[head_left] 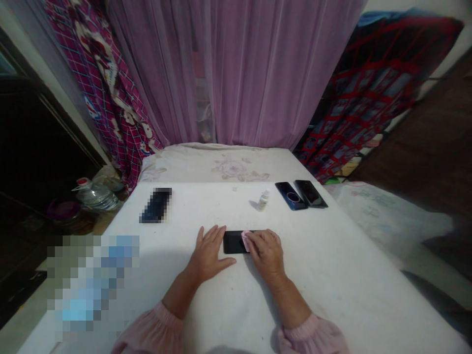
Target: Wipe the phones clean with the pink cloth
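Note:
A black smartphone (233, 243) lies flat and sideways on the white-covered table, its dark face up. At its left end my left hand (210, 253) rests with fingers spread, touching the phone's edge. My right hand (266, 253) is closed on a small pink cloth (246, 241) and presses it to the phone's surface; the phone's right end is hidden under that hand. Beyond the phone stands a small clear bottle (263, 200) with a white cap, upright.
Two more phones (291, 195) (311, 193) lie side by side at the back right. A dark, blurred-out rectangular object (157, 205) is at the back left, and a pixelated blue item (99, 280) at the left edge. Purple curtains (265, 73) hang behind the table.

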`<state>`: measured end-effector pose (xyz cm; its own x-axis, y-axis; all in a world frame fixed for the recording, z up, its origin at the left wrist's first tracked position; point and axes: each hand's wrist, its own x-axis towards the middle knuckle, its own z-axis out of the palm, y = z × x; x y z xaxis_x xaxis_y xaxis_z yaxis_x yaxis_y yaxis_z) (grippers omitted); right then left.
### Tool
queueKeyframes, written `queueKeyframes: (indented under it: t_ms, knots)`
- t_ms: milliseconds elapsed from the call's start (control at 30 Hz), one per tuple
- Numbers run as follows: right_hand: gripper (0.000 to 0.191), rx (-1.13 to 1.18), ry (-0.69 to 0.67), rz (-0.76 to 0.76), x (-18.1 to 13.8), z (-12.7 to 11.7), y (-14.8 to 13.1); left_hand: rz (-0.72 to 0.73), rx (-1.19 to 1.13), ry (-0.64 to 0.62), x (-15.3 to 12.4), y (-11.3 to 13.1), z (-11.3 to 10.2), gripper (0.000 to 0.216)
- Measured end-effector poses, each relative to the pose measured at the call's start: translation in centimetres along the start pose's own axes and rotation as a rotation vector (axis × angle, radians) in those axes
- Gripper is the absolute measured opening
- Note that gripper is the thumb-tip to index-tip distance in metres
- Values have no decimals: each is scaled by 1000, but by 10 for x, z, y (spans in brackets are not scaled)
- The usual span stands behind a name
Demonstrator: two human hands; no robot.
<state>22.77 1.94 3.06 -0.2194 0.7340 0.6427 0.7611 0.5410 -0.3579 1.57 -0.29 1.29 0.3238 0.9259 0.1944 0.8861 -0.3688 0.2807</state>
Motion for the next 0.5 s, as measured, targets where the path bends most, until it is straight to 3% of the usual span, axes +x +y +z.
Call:
queueKeyframes:
  t_ms: [200,500]
  knots:
    - [23,-62,-103,75,-1,4,9,-56,-62,35,10,9,-9,59]
    - [16,-193,-94,38,1,4,-3,-50,-23,9,8,6,0,63]
